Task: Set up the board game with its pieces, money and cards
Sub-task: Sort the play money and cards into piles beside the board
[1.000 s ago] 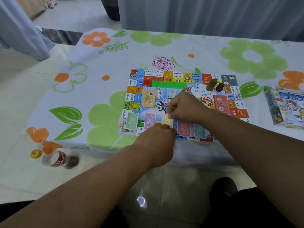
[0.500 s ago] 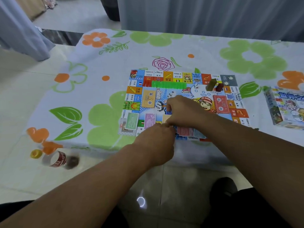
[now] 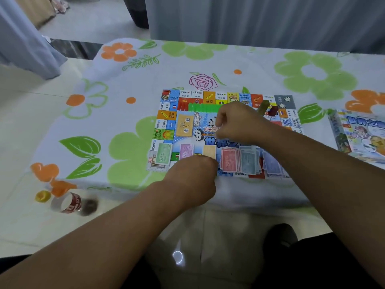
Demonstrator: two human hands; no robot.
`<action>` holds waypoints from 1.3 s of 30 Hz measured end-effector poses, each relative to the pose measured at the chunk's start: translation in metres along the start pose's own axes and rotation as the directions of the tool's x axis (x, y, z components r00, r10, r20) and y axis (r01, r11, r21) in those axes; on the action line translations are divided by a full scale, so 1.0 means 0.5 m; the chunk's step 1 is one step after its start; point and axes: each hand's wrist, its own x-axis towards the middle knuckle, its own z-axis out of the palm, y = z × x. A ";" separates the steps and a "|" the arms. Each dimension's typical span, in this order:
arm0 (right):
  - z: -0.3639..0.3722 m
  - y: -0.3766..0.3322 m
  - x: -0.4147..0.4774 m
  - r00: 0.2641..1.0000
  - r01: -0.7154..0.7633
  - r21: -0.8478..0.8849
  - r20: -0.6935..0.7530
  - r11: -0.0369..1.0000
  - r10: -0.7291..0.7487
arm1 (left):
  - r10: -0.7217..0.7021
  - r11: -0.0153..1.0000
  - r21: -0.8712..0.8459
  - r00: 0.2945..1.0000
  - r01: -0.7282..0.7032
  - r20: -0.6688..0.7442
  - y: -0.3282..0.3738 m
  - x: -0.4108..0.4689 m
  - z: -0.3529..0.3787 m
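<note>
The colourful game board [image 3: 166,126] lies on the flowered tablecloth. Along its near edge sit banknote stacks: green [image 3: 163,156], purple [image 3: 186,151], tan [image 3: 209,151], red [image 3: 229,159], light blue [image 3: 249,161] and blue [image 3: 270,163]. A yellow card deck [image 3: 185,125] and a row of green houses [image 3: 203,107] lie further in. Two pieces, olive [image 3: 263,107] and dark red [image 3: 273,110], stand at the far right. My left hand [image 3: 193,178] is curled at the tan stack's near end, fingers hidden. My right hand [image 3: 239,124] hovers over the board's centre, fingers curled, nothing visible in them.
The game box [image 3: 362,136] lies on the table to the right of the board. A plastic bottle with a yellow cap [image 3: 68,203] lies on the floor at the left. The table's near edge runs just below the board.
My right hand has lifted off the tan and red banknotes and moved away towards the board's centre, uncovering the red, light blue and blue stacks. My left hand has stayed put.
</note>
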 end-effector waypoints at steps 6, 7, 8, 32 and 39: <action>-0.011 0.050 -0.026 0.984 -0.030 -0.073 0.174 0.997 0.042 | 0.098 0.995 -0.021 0.992 -0.097 0.074 0.033 0.001 0.016; -0.007 0.055 -0.029 0.980 -0.027 -0.082 0.196 0.996 0.042 | 0.114 0.993 -0.026 0.990 -0.112 0.085 0.037 0.002 0.020; -0.003 0.061 -0.031 0.977 -0.028 -0.090 0.210 0.996 0.046 | 0.130 0.991 -0.033 0.987 -0.127 0.095 0.041 0.004 0.023; 0.017 0.061 -0.033 0.953 -0.110 -0.035 0.281 0.993 0.115 | 0.166 0.986 -0.053 0.974 -0.159 0.154 0.043 0.027 0.031; -0.022 0.052 -0.055 0.970 -0.086 0.079 0.236 0.993 0.065 | 0.094 0.986 -0.144 0.994 -0.085 0.054 0.048 0.027 0.001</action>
